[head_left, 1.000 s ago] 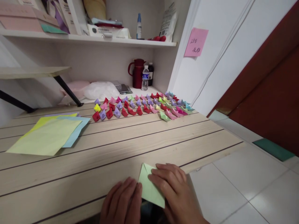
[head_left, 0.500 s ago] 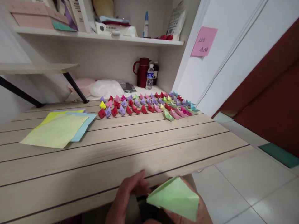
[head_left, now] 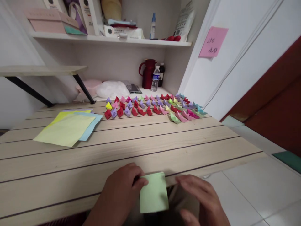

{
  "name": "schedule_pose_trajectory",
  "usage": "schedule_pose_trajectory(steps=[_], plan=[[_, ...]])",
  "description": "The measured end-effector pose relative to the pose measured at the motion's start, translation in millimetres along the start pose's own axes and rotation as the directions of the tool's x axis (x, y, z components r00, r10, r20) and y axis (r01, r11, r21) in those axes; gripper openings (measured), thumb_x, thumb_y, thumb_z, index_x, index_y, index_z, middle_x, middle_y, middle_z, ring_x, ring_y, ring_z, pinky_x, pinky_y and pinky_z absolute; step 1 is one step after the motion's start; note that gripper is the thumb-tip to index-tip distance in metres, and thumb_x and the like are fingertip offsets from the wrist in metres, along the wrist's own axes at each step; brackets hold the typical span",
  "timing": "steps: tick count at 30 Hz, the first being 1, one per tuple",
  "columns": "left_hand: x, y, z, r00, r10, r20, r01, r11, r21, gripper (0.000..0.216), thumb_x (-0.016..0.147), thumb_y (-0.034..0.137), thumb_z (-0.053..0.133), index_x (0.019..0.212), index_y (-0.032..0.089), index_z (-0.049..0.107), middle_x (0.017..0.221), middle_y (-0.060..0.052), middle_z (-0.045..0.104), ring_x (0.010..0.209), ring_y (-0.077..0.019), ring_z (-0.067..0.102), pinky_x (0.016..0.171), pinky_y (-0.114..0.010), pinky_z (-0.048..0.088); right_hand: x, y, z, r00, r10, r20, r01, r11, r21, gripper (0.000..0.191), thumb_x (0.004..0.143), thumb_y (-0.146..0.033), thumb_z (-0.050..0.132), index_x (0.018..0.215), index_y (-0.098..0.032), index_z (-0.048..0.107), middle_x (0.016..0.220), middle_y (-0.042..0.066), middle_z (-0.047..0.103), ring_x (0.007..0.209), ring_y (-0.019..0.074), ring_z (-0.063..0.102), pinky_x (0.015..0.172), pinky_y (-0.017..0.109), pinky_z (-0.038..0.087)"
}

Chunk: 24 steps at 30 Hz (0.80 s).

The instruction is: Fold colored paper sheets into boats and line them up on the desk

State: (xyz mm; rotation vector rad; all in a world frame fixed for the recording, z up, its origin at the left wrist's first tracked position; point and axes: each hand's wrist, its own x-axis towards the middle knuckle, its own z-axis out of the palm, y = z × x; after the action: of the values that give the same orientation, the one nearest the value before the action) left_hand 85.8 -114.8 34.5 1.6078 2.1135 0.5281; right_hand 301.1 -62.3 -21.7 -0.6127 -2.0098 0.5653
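Note:
A piece of light green paper (head_left: 154, 194), folded into a small layered square, is held at the table's near edge. My left hand (head_left: 127, 185) pinches its upper left side between thumb and fingers. To the right of the paper, my right hand (head_left: 199, 196) is apart from it, thumb and fingers spread with nothing between them. Rows of small folded paper boats (head_left: 149, 110) in red, purple, pink, green and blue stand toward the back of the table. Loose sheets of yellow and blue paper (head_left: 67, 128) lie stacked at the left.
The wooden table (head_left: 122, 138) has dark lines across it. A raised shelf (head_left: 42, 70) on black legs stands at the left. Behind the boats are a red thermos jug (head_left: 148, 75), a water bottle (head_left: 155, 80) and a plastic bag (head_left: 112, 89). A pink note (head_left: 213, 41) is on the wall.
The green paper has gone from a tilted, pointed shape at my right hand to a square in my left hand. My right hand has let go and moved right. The view shifted slightly.

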Motion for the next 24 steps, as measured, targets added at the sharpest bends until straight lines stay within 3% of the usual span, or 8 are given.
schedule_pose_trajectory(steps=[3,5,7,11,14,17,21,24], plan=[[13,7,-3,0.995,0.093,0.031,-0.097,0.987,0.128,0.013,0.083,0.022,0.058,0.072,0.023,0.065,0.076,0.003,0.067,0.072,-0.0156,0.062,0.063,-0.027,0.040,20,9,-7,0.917,-0.283,0.281,0.356,0.898,-0.259,0.035,0.093,-0.048,0.056,0.122,-0.028,0.059,0.135,0.009,0.055,0.131,0.0330,0.042,0.102,0.049,0.037],[20,11,-5,0.982,0.180,0.053,-0.187,0.965,0.186,0.014,0.084,0.024,0.059,0.072,0.022,0.064,0.076,0.003,0.068,0.072,-0.0163,0.063,0.064,-0.028,0.040,31,12,-4,0.835,-0.327,0.443,0.485,0.818,-0.310,0.031,0.094,-0.039,0.057,0.122,-0.025,0.061,0.141,0.008,0.053,0.135,0.0335,0.038,0.104,0.050,0.033],[26,13,-4,0.970,0.238,0.058,-0.244,0.935,0.259,0.012,0.084,0.023,0.060,0.073,0.022,0.063,0.076,0.003,0.067,0.072,-0.0176,0.063,0.065,-0.030,0.043,35,14,2,0.808,-0.309,0.501,0.509,0.794,-0.331,0.033,0.093,-0.022,0.054,0.125,-0.022,0.060,0.141,0.007,0.055,0.135,0.0300,0.040,0.104,0.048,0.031],[27,5,5,0.946,0.306,-0.105,-0.246,0.890,0.383,0.015,0.082,0.018,0.065,0.097,0.021,0.064,0.099,-0.004,0.067,0.090,-0.0240,0.064,0.078,-0.039,0.049,30,18,13,0.854,-0.315,0.414,0.477,0.793,-0.379,0.041,0.089,-0.009,0.053,0.127,-0.022,0.060,0.137,0.005,0.060,0.132,0.0244,0.045,0.104,0.043,0.030],[14,-11,15,0.777,0.506,-0.373,-0.289,0.815,0.503,0.035,0.082,0.012,0.063,0.116,0.019,0.061,0.128,-0.012,0.059,0.113,-0.0268,0.057,0.092,-0.042,0.046,28,18,17,0.884,-0.313,0.346,0.437,0.814,-0.382,0.037,0.090,-0.012,0.052,0.123,-0.024,0.063,0.134,0.003,0.062,0.130,0.0224,0.047,0.104,0.041,0.030],[-6,-29,23,0.612,0.677,-0.408,-0.418,0.715,0.560,0.022,0.091,0.018,0.054,0.109,0.022,0.066,0.126,-0.007,0.063,0.117,-0.0218,0.055,0.098,-0.037,0.041,29,16,17,0.887,-0.282,0.366,0.418,0.828,-0.375,0.038,0.090,-0.012,0.052,0.124,-0.025,0.062,0.135,0.002,0.061,0.131,0.0222,0.046,0.104,0.041,0.029],[-21,-44,36,0.577,0.726,-0.375,-0.459,0.667,0.587,0.041,0.097,0.048,0.038,0.110,0.023,0.068,0.113,-0.002,0.072,0.110,-0.0174,0.059,0.099,-0.034,0.037,29,14,17,0.907,-0.267,0.326,0.379,0.855,-0.354,0.035,0.091,-0.013,0.051,0.122,-0.026,0.063,0.135,0.004,0.060,0.129,0.0233,0.047,0.103,0.043,0.029],[-22,-44,49,0.591,0.671,-0.447,-0.385,0.722,0.575,0.035,0.098,0.041,0.042,0.114,0.024,0.067,0.114,0.000,0.073,0.108,-0.0176,0.060,0.099,-0.036,0.036,25,15,18,0.922,-0.255,0.291,0.346,0.880,-0.326,0.035,0.090,-0.009,0.051,0.120,-0.023,0.062,0.140,0.009,0.052,0.130,0.0264,0.044,0.103,0.046,0.030]])
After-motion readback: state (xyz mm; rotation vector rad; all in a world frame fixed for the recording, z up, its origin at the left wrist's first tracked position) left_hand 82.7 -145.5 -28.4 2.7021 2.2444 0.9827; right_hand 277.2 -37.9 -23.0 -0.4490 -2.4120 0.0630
